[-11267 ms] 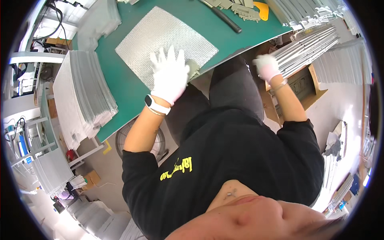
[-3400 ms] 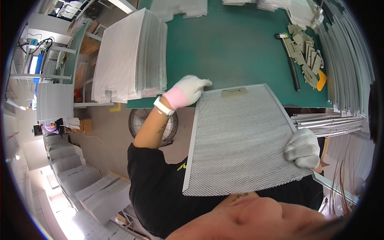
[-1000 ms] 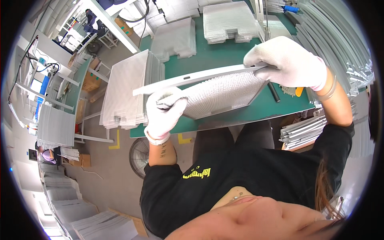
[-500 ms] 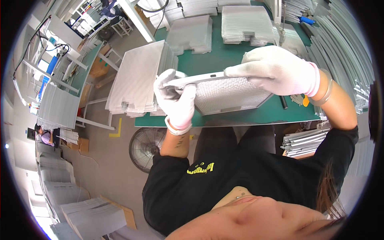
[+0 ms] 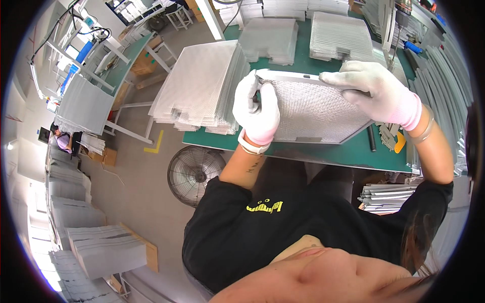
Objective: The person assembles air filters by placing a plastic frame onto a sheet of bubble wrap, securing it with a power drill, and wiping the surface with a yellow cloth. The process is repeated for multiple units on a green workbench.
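Observation:
A framed metal mesh filter (image 5: 318, 111) is held tilted above the near part of the green table, its mesh face showing. My left hand (image 5: 256, 108), in a white glove, is closed around the filter's upper left corner. The gloved right hand (image 5: 376, 93) grips the far frame edge toward its right end, with the fingers along the rim. A small dark slot shows in that edge between the two hands. Just right of the filter, a black rod-like handle (image 5: 372, 138) lies on the table beside small metal pieces (image 5: 388, 137) and a yellow-orange tool (image 5: 400, 142).
Mesh sheets are stacked at the left of the green table (image 5: 316, 155), with more stacks (image 5: 268, 40) (image 5: 341, 38) farther back. Long metal strips (image 5: 439, 96) lie at the right. A floor fan (image 5: 197, 177) stands left of my legs. A seated person (image 5: 63, 140) is far left.
The filter has tipped so that more of its mesh face shows. Both hands keep their grip at the frame edge. The whole view has shifted, with the table and stacks farther right.

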Motion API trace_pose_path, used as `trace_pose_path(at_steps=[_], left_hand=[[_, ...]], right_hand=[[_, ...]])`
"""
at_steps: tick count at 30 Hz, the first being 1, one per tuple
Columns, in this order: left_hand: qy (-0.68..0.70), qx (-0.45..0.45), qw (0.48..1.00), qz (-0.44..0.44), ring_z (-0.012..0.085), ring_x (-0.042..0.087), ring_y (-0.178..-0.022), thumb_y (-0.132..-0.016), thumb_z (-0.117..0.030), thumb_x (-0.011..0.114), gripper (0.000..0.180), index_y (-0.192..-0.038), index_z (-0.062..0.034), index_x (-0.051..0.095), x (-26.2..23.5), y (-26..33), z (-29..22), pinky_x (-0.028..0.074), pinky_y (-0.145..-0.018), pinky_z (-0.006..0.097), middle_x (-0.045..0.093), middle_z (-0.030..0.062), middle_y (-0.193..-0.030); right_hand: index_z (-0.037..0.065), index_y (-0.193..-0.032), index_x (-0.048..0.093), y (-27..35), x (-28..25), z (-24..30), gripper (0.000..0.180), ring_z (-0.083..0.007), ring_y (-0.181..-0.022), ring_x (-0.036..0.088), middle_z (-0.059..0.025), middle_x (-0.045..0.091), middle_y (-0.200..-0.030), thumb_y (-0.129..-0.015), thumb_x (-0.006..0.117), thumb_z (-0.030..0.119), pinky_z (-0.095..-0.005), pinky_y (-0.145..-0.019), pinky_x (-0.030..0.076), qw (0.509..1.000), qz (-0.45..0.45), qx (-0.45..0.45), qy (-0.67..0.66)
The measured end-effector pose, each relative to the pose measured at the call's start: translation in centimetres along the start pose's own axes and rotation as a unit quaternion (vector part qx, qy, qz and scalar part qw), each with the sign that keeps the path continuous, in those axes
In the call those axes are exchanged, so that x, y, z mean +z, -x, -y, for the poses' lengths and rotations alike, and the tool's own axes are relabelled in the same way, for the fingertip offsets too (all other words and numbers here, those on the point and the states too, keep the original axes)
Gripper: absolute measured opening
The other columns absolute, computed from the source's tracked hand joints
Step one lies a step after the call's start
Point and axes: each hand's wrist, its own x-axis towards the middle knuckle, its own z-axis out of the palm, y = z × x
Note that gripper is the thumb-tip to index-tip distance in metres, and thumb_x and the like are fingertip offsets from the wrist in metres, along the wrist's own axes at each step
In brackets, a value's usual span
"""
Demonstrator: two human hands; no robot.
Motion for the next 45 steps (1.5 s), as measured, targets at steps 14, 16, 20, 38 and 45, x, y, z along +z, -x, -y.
trace_pose_path(at_steps=[14, 16, 20, 38, 45], left_hand=[[0.177, -0.082, 0.979, 0.053, 0.0068, 0.056, -0.084, -0.084, 0.010, 0.068, 0.036, -0.118, -0.0011, 0.064, -0.5, -1.9, 0.1, 0.047, -0.074, 0.020, 0.061, 0.0079, -0.117], [0.237, -0.090, 0.965, 0.062, 0.0089, 0.057, -0.089, -0.084, 0.011, 0.067, 0.034, -0.114, -0.0029, 0.064, -0.7, -1.8, 0.5, 0.047, -0.079, 0.023, 0.059, 0.0084, -0.118], [0.235, -0.059, 0.963, 0.121, 0.0172, 0.056, -0.100, -0.090, 0.004, 0.060, 0.035, -0.122, -0.0075, 0.052, -0.7, -2.1, 0.5, 0.047, -0.091, 0.033, 0.057, 0.0104, -0.115], [0.030, 0.258, 0.854, 0.450, 0.0225, 0.065, -0.094, -0.094, -0.002, 0.056, 0.034, -0.128, -0.0043, 0.057, 8.4, -10.4, -7.4, 0.051, -0.089, 0.034, 0.065, 0.0122, -0.106], [-0.021, 0.430, 0.690, 0.582, 0.0206, 0.057, -0.072, -0.086, -0.017, 0.055, 0.027, -0.112, -0.0147, 0.064, 15.0, -0.6, -4.3, 0.046, -0.066, 0.033, 0.053, 0.0020, -0.076]], right_hand=[[0.004, -0.128, 0.064, -0.1, -0.2, -0.6, 0.050, -0.0373, -0.083, 0.059, -0.0180, 0.058, -0.085, -0.079, 0.064, -0.002, -0.0436, -0.078, 0.049, 1.000, 0.013, -0.010, 0.024], [0.005, -0.129, 0.063, -0.2, -0.3, -0.3, 0.050, -0.0379, -0.084, 0.060, -0.0185, 0.060, -0.089, -0.079, 0.065, 0.000, -0.0443, -0.079, 0.049, 1.000, 0.016, -0.010, 0.025], [0.007, -0.129, 0.064, 0.5, -0.2, -0.4, 0.050, -0.0359, -0.088, 0.062, -0.0162, 0.065, -0.097, -0.080, 0.069, 0.006, -0.0424, -0.085, 0.051, 0.993, -0.015, -0.032, 0.108], [0.002, -0.140, 0.045, 24.9, 20.2, -11.9, 0.046, -0.0420, -0.101, 0.065, -0.0302, 0.063, -0.115, -0.095, 0.049, 0.014, -0.0505, -0.085, 0.053, 0.755, -0.091, 0.643, 0.090], [-0.001, -0.142, 0.040, 25.4, 15.6, -3.5, 0.051, -0.0083, -0.062, 0.051, -0.0046, 0.055, -0.086, -0.093, 0.054, 0.008, -0.0245, -0.054, 0.044, 0.716, -0.408, 0.489, -0.286]])
